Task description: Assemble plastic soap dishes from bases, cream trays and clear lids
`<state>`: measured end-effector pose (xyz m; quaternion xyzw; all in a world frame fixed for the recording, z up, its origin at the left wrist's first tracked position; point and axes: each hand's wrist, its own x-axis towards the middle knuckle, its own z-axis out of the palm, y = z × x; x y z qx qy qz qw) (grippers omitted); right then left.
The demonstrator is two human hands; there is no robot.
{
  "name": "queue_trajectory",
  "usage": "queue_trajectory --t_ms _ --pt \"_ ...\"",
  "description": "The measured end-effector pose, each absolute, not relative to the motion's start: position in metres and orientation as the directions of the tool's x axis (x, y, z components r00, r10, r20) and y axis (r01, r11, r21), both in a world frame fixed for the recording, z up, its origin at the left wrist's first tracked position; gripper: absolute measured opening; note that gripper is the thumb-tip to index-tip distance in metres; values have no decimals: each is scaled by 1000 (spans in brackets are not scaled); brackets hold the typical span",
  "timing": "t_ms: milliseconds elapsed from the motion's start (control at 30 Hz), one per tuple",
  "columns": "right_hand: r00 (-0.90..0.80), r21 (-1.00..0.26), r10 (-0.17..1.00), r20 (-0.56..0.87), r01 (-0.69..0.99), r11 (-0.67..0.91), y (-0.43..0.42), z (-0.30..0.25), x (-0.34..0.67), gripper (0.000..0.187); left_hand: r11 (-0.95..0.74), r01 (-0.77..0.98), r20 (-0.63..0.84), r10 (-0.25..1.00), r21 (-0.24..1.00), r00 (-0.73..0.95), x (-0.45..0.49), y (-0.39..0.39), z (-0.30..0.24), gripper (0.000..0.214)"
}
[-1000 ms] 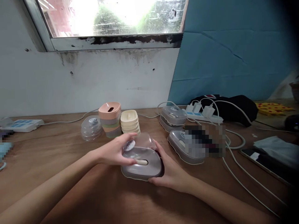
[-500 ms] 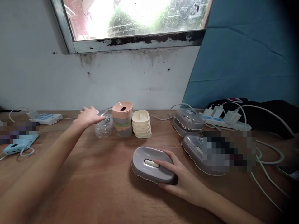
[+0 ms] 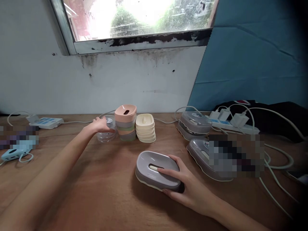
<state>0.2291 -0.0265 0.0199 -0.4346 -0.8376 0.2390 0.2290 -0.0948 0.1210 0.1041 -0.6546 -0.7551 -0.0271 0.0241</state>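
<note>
My left hand [image 3: 99, 125] reaches far across the wooden table [image 3: 96, 192] and its fingers close on the top of a stack of clear plastic lids [image 3: 107, 132]. My right hand [image 3: 185, 183] rests on a grey oval box [image 3: 155, 169] near the table's middle, fingers wrapped over its right end and a fingertip at its cream slot. Just right of the clear lids stand a stack of coloured trays with a pink one on top [image 3: 125, 123] and a stack of cream trays [image 3: 145, 128].
Two grey boxes with clear lids [image 3: 193, 125] lie at the right beside a blurred patch. A white power strip with chargers [image 3: 231, 123] and loose cables [image 3: 274, 166] trail at the right. Another power strip [image 3: 44, 122] and a light blue device [image 3: 13, 154] lie at the left.
The clear lid that both hands held on the grey box is off; my left hand carried it to the lid stack at the back left and now grips there. My right hand stays on the grey box.
</note>
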Motion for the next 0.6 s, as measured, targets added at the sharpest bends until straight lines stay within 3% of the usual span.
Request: queue_trajectory --t_ms 200,333,367,433,500,600 --pt "-479 -585 847 229 628 513 -27 17 233 48 184 983 14 983 -10 -183 -84 107 112 107" --pt "-430 -598 858 282 620 508 -27 18 234 61 148 987 246 961 -55 -130 -58 62 125 98" --pt "-434 -596 852 292 615 517 -26 19 233 62 67 996 258 965 -59 -50 -49 49 126 98" --pt "-462 -580 830 312 599 552 -26 18 230 63 -247 969 144 958 -9 246 -33 25 125 102" --pt "-485 -564 807 338 582 586 -26 18 228 65 -535 837 -16 842 115 540 -17 11 116 102" --pt "-499 -573 781 376 538 619 -26 17 227 66 -699 659 -183 635 277 751 0 10 94 102"
